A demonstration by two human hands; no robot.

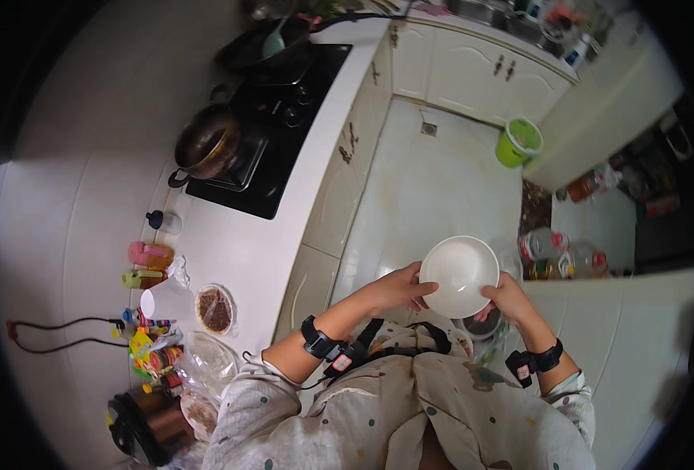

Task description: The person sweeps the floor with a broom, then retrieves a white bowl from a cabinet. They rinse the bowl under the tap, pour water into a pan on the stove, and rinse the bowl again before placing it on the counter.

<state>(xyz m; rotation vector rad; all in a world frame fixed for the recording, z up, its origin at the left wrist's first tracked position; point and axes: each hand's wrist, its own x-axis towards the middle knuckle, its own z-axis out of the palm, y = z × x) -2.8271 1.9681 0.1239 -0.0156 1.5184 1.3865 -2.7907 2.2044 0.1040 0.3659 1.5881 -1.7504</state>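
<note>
A white bowl (460, 275) is held in front of my body, above the floor, its inside facing up toward the camera. My left hand (407, 286) grips its left rim, with the thumb lying over the edge. On the opposite side my right hand (499, 295) has the lower right rim between thumb and fingers. Nothing shows inside the bowl except a small glint of light. Below the bowl, partly hidden by it and my right hand, is a dark round container (479, 329).
Left runs a white counter (247, 247) with a black gas hob (276, 188), a pot (207, 142) and a wok (264, 56). Bottles, packets and a wrapped dish (215, 309) stand along the wall. A green bin (517, 144) and plastic bottles (544, 244) are on the floor.
</note>
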